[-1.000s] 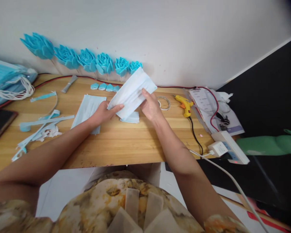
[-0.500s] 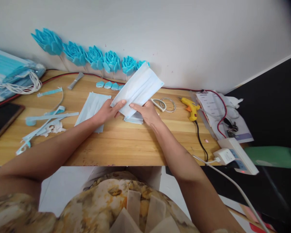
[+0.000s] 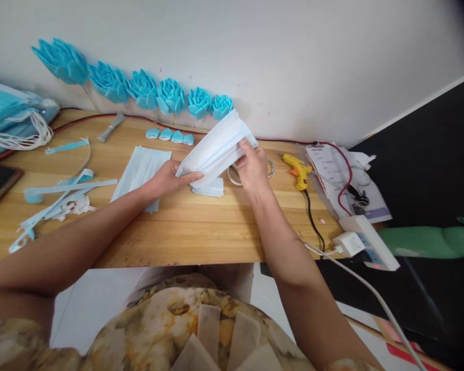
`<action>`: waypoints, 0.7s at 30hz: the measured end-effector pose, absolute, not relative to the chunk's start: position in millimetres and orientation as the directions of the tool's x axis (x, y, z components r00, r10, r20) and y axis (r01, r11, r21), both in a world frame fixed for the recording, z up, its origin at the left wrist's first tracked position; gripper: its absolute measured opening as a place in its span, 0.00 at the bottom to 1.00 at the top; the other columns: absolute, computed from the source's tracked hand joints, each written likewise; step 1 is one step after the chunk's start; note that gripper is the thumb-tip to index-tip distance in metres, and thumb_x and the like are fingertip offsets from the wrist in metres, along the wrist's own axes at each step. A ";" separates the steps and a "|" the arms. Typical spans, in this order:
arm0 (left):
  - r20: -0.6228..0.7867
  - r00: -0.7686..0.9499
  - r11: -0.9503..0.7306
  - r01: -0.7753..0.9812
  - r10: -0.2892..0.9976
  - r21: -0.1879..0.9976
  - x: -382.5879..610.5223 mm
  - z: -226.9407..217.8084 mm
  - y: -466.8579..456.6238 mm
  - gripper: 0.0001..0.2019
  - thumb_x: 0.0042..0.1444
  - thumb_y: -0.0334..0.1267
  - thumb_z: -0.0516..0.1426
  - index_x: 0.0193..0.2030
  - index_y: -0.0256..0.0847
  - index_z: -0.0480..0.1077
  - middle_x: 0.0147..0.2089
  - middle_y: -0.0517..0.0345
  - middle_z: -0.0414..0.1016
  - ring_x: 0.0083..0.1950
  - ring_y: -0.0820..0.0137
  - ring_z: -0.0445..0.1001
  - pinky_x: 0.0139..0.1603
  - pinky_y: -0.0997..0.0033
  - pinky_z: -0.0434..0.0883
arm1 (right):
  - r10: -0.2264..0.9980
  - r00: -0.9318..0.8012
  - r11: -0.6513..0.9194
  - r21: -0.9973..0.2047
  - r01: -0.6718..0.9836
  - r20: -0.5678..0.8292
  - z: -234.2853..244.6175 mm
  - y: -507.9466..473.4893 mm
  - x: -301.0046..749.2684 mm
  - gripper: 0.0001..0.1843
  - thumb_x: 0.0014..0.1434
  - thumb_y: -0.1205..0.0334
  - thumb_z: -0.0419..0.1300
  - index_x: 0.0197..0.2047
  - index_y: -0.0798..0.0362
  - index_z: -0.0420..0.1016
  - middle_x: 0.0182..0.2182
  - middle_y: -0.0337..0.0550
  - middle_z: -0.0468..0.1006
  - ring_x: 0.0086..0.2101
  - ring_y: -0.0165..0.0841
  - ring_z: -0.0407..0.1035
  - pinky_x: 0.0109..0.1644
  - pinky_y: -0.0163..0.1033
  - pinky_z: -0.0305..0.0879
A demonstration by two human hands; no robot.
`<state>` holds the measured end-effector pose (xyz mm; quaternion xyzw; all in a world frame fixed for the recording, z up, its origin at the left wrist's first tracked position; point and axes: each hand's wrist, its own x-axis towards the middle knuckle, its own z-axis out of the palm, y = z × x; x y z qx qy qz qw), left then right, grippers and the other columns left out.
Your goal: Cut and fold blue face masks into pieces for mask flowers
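Above a wooden tabletop (image 3: 201,234), the left hand (image 3: 169,178) and right hand (image 3: 252,169), half curled, pinch opposite ends of a pleated face mask (image 3: 213,148). From it, a yellow glue gun (image 3: 300,174) lies at three o'clock; farther, turquoise flowers (image 3: 142,89) stand at ten.

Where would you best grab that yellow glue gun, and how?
The yellow glue gun is probably best gripped by its handle, coming from the near side: the handle extends that way, while the nozzle points away to the left.

right hand (image 3: 254,169) shifted outward, farther from left hand (image 3: 172,178)
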<state>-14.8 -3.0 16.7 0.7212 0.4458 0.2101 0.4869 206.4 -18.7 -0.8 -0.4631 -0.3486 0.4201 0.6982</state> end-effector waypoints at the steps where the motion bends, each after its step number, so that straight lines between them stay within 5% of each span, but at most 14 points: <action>1: -0.136 0.509 -0.124 0.445 0.850 0.887 -14.5 17.3 -3.4 0.24 0.52 0.51 0.64 0.17 0.41 0.61 0.17 0.61 0.60 0.23 0.74 0.57 0.23 0.71 0.54 | 0.905 0.413 0.230 -0.936 -0.266 0.105 1.0 -18.1 208.8 0.25 0.44 0.41 0.74 0.38 0.49 0.77 0.39 0.41 0.84 0.53 0.42 0.77 0.54 0.46 0.77; 10: -0.055 0.448 -0.109 0.332 0.892 0.937 -17.4 5.4 4.5 0.29 0.57 0.59 0.62 0.16 0.42 0.58 0.16 0.60 0.61 0.21 0.74 0.59 0.25 0.70 0.58 | 1.000 -0.008 -0.008 -0.980 -0.200 -0.006 1.3 -35.0 183.4 0.29 0.46 0.41 0.74 0.47 0.48 0.78 0.42 0.40 0.84 0.47 0.40 0.78 0.50 0.47 0.79; 16: -0.036 0.492 -0.132 0.302 0.870 0.944 -18.1 -0.9 6.5 0.29 0.58 0.61 0.61 0.18 0.43 0.59 0.15 0.59 0.61 0.20 0.73 0.59 0.24 0.69 0.58 | 0.999 0.008 -0.043 -0.995 -0.094 -0.043 -4.7 -35.6 176.7 0.24 0.44 0.46 0.75 0.41 0.50 0.79 0.35 0.40 0.83 0.41 0.38 0.77 0.49 0.48 0.78; 21: -0.072 0.454 -0.078 0.302 0.888 0.950 -14.6 3.8 2.7 0.21 0.48 0.52 0.70 0.28 0.42 0.66 0.20 0.62 0.63 0.24 0.72 0.61 0.24 0.70 0.60 | 0.997 0.060 -0.049 -0.996 -0.081 -0.053 -5.8 -34.1 178.2 0.25 0.44 0.44 0.75 0.41 0.48 0.79 0.36 0.39 0.83 0.40 0.37 0.76 0.47 0.46 0.77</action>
